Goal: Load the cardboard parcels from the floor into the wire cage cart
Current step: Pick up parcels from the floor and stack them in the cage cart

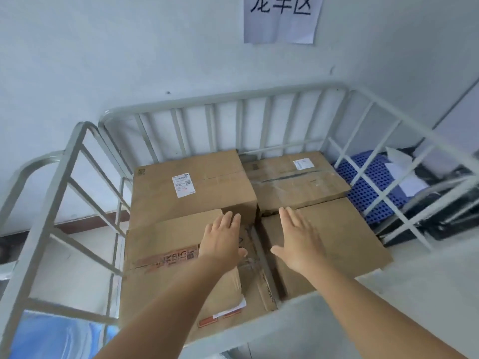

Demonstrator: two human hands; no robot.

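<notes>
Resting flat: left hand (225, 238), right hand (298, 240), grips released | four parcels (191, 187) | one cart (223, 99)

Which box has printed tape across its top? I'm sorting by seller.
The near-left box, under the left hand: a reddish lettered strip crosses its top. The others show clear tape or none.

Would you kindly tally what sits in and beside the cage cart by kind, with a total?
Cardboard parcels in the wire cage cart: 4, namely back left, back right, front left, front right
Blue perforated crates beside the cart: 1
Paper signs on the wall: 1
Total: 6
</notes>
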